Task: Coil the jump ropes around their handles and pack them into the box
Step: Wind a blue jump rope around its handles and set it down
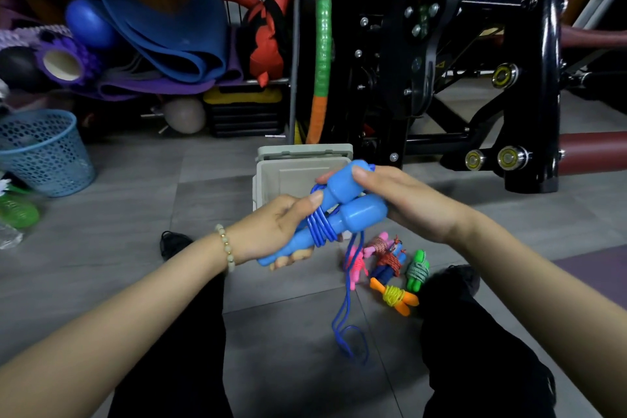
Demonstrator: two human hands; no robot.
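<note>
Fingers [293, 256] of the left hand [274, 227] curl under the slim ends of two smooth blue plastic handles [342, 210], with the thumb pressed on top beside the wraps. Each handle is a narrow stem that swells into a rounded bulb, and the two lie side by side, slanting up to the right. The right hand [410, 204] grips the bulbous ends, thumb over the upper bulb and the other fingers hidden behind.

A thin glossy blue cord [320, 227] is wound several turns round the stems; its loose length hangs down in a double strand and loops on the grey tiled floor [288, 332].

Just behind the hands stands a square beige plastic box [268, 180], open, its lid [305, 150] propped at the far edge.

On the floor between the knees, near the hanging cord, lie small coiled ropes: a pink bundle [356, 268], an orange pair wrapped in yellow cord [393, 295], a green pair wrapped in pale braided cord [418, 270], and a blue pair bound in red braided cord [390, 261].

A pale bead bracelet [226, 248] circles the left wrist. Far left sits a blue perforated plastic basket [44, 153]; folded blue foam mats [163, 34] and a black metal exercise frame [529, 61] fill the background.
</note>
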